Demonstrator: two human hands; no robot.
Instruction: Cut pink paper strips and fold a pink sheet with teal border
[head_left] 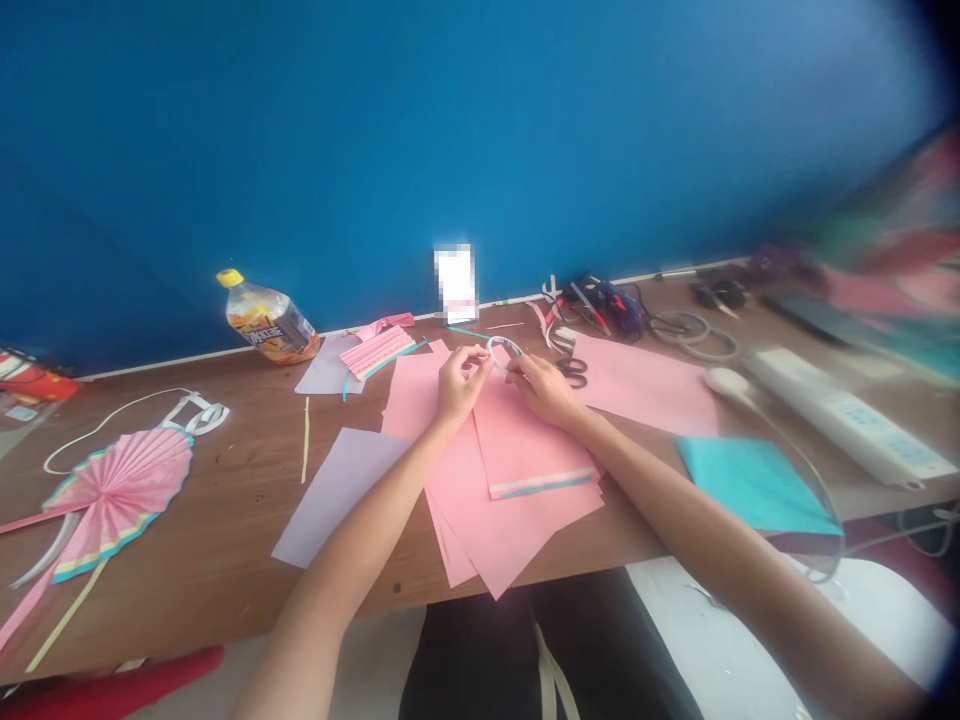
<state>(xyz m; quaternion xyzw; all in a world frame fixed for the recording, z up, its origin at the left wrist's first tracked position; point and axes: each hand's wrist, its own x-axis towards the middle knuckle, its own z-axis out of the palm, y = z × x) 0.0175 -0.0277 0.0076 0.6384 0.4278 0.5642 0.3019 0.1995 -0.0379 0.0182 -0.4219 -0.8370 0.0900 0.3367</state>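
Observation:
Above the pink sheets, a small white roll of tape (pixel 504 340) is held up between my two hands. My right hand (pixel 546 388) grips the roll's right side, fingers closed. At its left edge, my left hand (pixel 459 388) pinches with thumb and fingertips; whether it has the tape's loose end is too small to tell. Under my hands lies a pink sheet with cream and teal strips (pixel 544 484) along its near edge, on top of several loose pink sheets (pixel 502 550). Dark-handled scissors (pixel 573 374) lie just beyond my right hand.
On the left are a pleated pink fan (pixel 124 485), a lilac sheet (pixel 337 500) and a tilted snack-filled bottle (pixel 271 322). A folded striped paper (pixel 377 352) lies behind. To the right are teal paper (pixel 757 485), a power strip (pixel 851 415) and cables. A blue wall (pixel 480 130) bounds the table.

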